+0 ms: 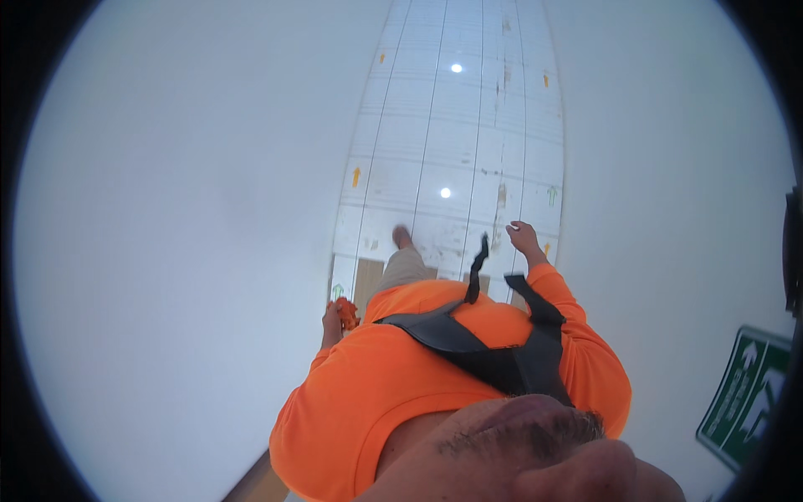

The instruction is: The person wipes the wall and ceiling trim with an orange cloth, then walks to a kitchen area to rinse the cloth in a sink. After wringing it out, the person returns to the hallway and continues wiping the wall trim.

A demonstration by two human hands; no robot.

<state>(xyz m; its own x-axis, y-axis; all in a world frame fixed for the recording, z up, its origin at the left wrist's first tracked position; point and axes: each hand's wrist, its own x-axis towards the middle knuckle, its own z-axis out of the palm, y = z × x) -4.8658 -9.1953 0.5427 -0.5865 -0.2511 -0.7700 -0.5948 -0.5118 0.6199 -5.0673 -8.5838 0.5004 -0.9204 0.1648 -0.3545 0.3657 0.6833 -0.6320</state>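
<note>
My left hand [331,318] hangs low by my left side, close to the wall. Its fingers are closed round a crumpled orange-red thing [347,314], perhaps gloves or cloth; its kind is not clear. Out ahead on the other side, my right hand [524,237] is held over the floor with its fingers loosely bent, a small gap showing at the tips. I see nothing in it. My orange long sleeves run to both wrists. A black harness or support belt [468,339] crosses my orange shirt, and its loose strap [478,268] dangles in front.
A narrow passage of white tiled floor [460,134] stretches ahead, with scuffs and yellow and green arrows. White walls [184,209] flank it closely. A green sign [743,397] with a white arrow is on the right wall, below a dark object [793,251]. One shoe [402,235] steps forward.
</note>
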